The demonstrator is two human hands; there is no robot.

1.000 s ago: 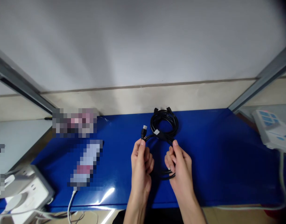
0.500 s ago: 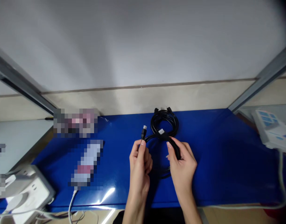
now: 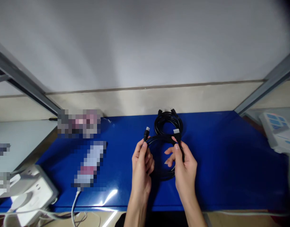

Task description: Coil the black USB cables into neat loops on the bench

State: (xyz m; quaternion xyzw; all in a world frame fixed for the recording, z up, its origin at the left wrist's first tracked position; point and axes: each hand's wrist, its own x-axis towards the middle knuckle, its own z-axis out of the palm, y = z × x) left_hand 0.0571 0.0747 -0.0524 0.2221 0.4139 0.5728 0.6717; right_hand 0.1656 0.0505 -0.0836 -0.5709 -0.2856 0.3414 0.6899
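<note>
A black HDMI-type cable is gathered in loops between my hands above the blue tabletop. My left hand pinches it at the left, just below a plug with a pale tip pointing up. On the right, my right hand grips the loops beside the other plug, whose wider pale end also points up. Its thumb lies on top, with some fingers curled inside the loop. Behind the hands, a coiled black power cord lies on the table, its two ends toward the wall.
The blue table meets a wall at the back. A blurred-out phone-like slab with a white cable lies left. Beyond it sit a pixelated object and a white power strip. A white box stands at far right.
My right hand has turned the cable's wider plug upright, and the loops between my hands have opened out. The left hand stays almost in place; the view has shifted slightly.
</note>
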